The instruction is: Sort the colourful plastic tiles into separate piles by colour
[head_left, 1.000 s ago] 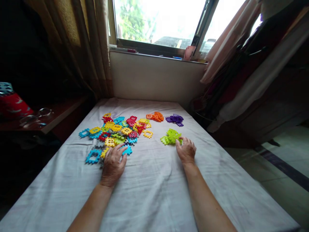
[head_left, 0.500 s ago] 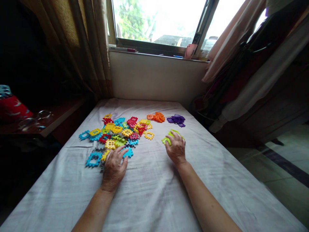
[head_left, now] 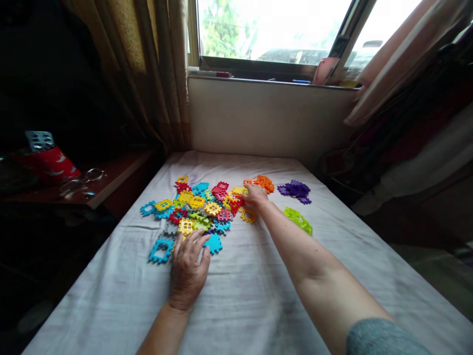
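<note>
A mixed pile of plastic interlocking blocks in yellow, blue, red, green and grey lies on the sheet-covered surface. My left hand rests at the pile's near edge, fingers spread and holding nothing, beside a solid blue block. At the pile's far right side, my right hand reaches down among yellow blocks, close to a cluster of orange blocks; its fingers are small and partly hidden. Purple blocks form a separate group further right. Nearer me, lime-green blocks lie just beyond my right forearm.
A white sheet covers the surface. On the left, a dark wooden table bears eyeglasses and a red container. A window sill holds small items. Curtains and hanging clothes flank the window.
My right hand has let go of the lime-green blocks and moved left and away to the main pile. The left hand stays by the pile. The view has turned a little left.
</note>
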A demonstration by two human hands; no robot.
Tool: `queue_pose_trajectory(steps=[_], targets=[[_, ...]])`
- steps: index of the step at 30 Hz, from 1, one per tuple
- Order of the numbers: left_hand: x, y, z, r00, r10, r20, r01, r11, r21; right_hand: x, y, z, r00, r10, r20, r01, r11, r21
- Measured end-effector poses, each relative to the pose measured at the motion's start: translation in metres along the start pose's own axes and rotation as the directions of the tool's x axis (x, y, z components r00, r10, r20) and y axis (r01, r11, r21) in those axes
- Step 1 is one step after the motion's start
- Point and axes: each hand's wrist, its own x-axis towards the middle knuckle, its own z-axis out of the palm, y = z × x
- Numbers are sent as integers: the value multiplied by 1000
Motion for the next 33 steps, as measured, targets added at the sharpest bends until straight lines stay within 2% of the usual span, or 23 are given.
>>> queue_pose_trajectory(steps=[4,7,13,17,19,23,26,30,33], targets=[[-1,0,0,1000,-16,22,16,1000,-8,4,-4,7,998,41,41,-42,999,27],[-1,0,0,999,-32,33,32,999,-12,-3,-7,6,999,47,-8,-47,997,59],[-2,-1,2,999,-32,36,32,999,-11,-50,-8,-21,998,-40,-45,36,995,-95],[-1,-3,4,1000,-19,9,19,1000,-2,-94,14,-39,998,-57,-32,53,990,-132],[-1,-4,5,1000,-16,8,17,1000,-3,-112,34,-43,996,-35,-82,27,995,-93],[0,-6,7,1000,0,-7,0,1000,-18,-142,78,-40,955,157,-251,-161,987,5],[1,-6,7,999,12,-39,-14,999,-45,-159,101,-32,921,251,-299,-243,968,63],[9,-13,0,997,-17,-76,9,995,-103,-173,107,-24,911,277,-305,-269,961,68],[15,-29,-10,982,-100,-159,81,990,-118,-175,85,-24,926,200,-320,-187,980,74]])
